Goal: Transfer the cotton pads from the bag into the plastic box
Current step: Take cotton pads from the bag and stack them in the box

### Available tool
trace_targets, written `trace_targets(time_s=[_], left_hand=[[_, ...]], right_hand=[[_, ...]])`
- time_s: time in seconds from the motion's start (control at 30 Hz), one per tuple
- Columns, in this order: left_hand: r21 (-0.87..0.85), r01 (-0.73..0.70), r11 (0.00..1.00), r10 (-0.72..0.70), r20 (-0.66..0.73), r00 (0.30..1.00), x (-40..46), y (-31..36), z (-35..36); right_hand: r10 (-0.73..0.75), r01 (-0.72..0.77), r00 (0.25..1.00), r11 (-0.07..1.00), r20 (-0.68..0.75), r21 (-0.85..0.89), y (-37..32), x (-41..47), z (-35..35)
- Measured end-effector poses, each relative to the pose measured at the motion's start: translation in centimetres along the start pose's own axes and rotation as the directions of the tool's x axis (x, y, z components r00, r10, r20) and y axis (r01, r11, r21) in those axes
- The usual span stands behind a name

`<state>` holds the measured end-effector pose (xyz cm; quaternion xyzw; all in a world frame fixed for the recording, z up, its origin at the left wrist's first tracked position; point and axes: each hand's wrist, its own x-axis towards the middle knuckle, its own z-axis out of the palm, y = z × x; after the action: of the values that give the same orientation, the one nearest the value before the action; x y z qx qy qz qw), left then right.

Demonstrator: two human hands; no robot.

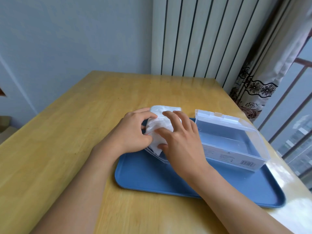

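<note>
Left hand [135, 130]: I see it curled on the left side of the bag [158, 127], fingers and thumb gripping the plastic near the thin red seal line
Right hand [180, 137]: draped over the bag from the right, fingers bent across the top and thumb tucked under the near end, so it grips the bag too
Cotton pads [156, 146]: white stack inside the clear bag, one end showing near my right thumb; all of them in the bag
Bag position: lifted at the far left corner of the blue tray [168, 179], its near edge touching the tray
Plastic box [236, 146]: clear, open, lid tipped up at the back, sitting on the tray just right of my right hand
Table [67, 132]: pale wood, tray lies on it toward the right edge
</note>
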<state>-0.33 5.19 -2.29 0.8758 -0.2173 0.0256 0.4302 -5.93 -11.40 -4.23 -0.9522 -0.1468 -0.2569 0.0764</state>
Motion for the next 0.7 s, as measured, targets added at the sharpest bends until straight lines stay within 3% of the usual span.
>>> trace_targets(time_s=[0.2, 0.5, 0.63, 0.7], left_hand=[[-0.033, -0.047, 0.998, 0.046, -0.026, 0.999, 0.1, -0.1, 0.0], [-0.059, -0.013, 0.998, 0.013, -0.002, 1.0, 0.2, -0.4, 0.1], [-0.094, -0.01, 0.996, 0.009, -0.014, 1.0, 0.3, -0.6, 0.1], [-0.092, -0.018, 0.996, 0.017, -0.009, 1.0, 0.3, -0.9, -0.1]], right_hand=[[-0.004, 0.005, 1.0, 0.993, -0.01, 0.12, 0.7, -0.3, 0.2], [0.008, -0.008, 1.0, 0.996, -0.002, 0.09, 1.1, -0.4, 0.4], [-0.056, 0.062, 0.998, 0.918, -0.026, 0.392, 1.9, -0.7, -0.8], [0.041, -0.027, 0.999, 0.747, -0.006, 0.664, 1.8, -1.0, -2.3]])
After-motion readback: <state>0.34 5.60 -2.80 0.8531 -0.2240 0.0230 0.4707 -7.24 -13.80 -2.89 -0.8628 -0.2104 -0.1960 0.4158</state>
